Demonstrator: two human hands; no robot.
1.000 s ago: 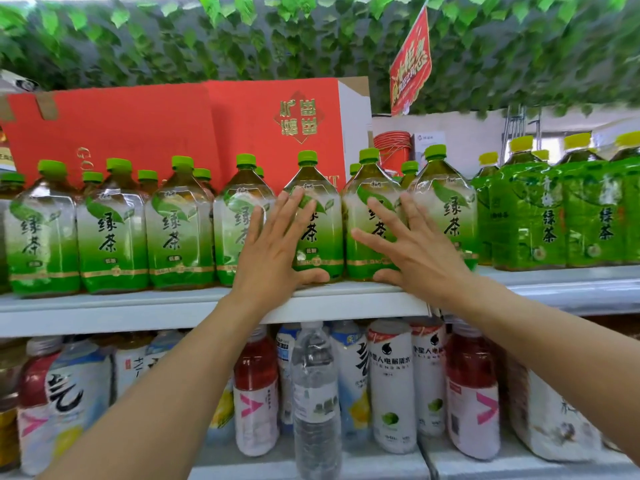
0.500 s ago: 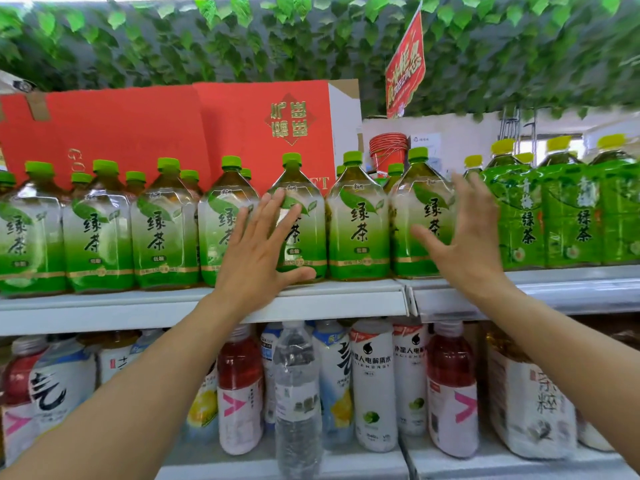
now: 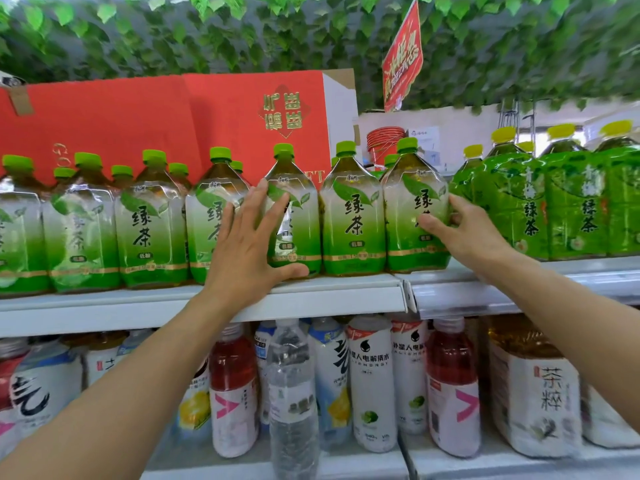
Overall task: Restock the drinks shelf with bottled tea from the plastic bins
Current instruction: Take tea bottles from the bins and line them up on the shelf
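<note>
The scene is bright and evenly lit, with soft, diffuse light that appears to come from overhead. A blown-out white patch sits behind the bottles at 2 o'clock. Pale glare runs across the clear shoulders of the green tea bottles (image 3: 353,216) and along the white shelf edge (image 3: 311,299). Shadows are faint; the lower shelf at 6 o'clock is somewhat dimmer. Wide-angle distortion bows the shelf lines and stretches the forearms toward 7 and 4 o'clock. The leaves (image 3: 571,46) at 1 o'clock smear, perhaps from head motion. Bottles at the far left and right edges look soft.
</note>
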